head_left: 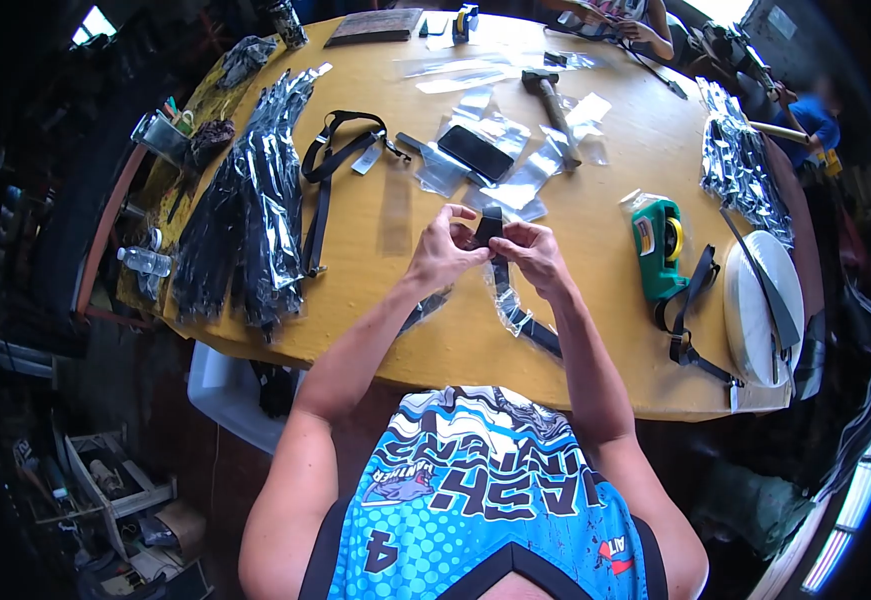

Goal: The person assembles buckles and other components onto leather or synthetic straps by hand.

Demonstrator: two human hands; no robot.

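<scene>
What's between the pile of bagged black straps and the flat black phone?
A loose black strap with white tag, then clear plastic bags, in head view.

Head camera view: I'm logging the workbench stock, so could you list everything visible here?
table: one, yellow, round, under everything
bagged straps: one pile, black in clear bags, table's left side
second bagged pile: one, same colours, far right
loose strap: one, black with a pale tag, left of centre
phone: one, black, on empty clear bags beyond the hands
hammer: one, wooden handle, far centre
tape dispenser: one, green, right of the hands
disc: one, white, right edge
water bottle: one, clear, left edge
another person: one, far side
black strap: one, lower end in a clear sleeve, pinched by both hands
left hand: gripping the strap
right hand: gripping the strap
</scene>
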